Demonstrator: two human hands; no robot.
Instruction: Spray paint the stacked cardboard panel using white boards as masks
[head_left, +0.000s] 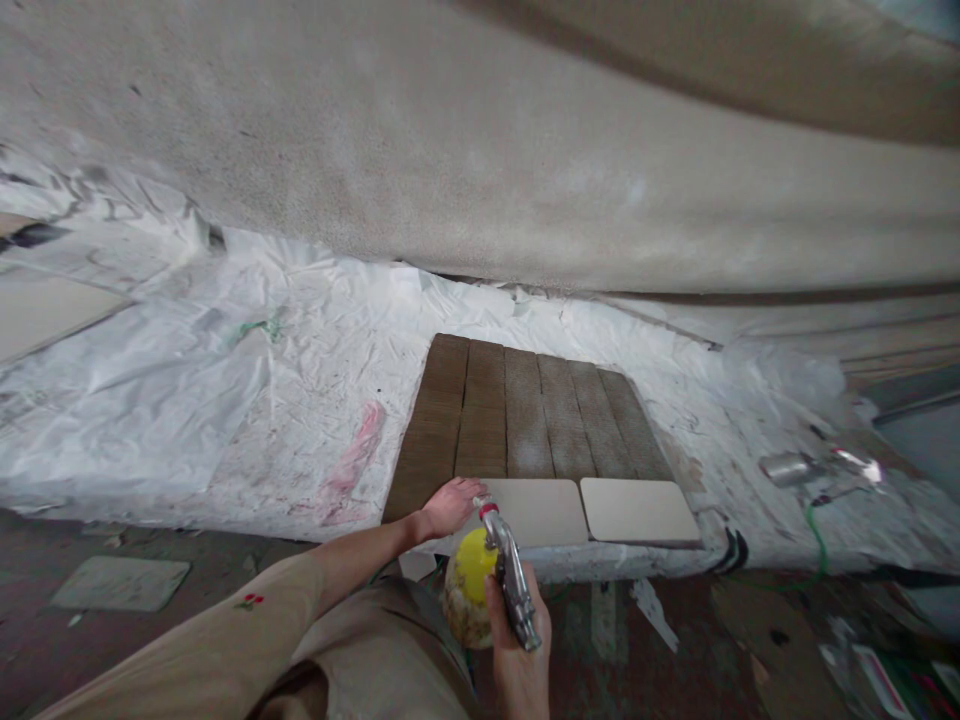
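My right hand is wrapped round a metal spray gun with a stained yellow cup. The gun's nozzle points away from me, just beside my left hand. That left hand lies with its fingers stretched over the left end of a pale rounded panel; part of the panel is hidden by the gun and hand. A second pale panel sits right of it. Beyond both is a row of several brown wood-grain panels, some dusted with whitish specks.
White sheeting covers the bench, with a pink crumpled strip on it. Another spray gun with a green hose lies at right. A speckled curtain hangs behind. A flat board lies on the floor at left.
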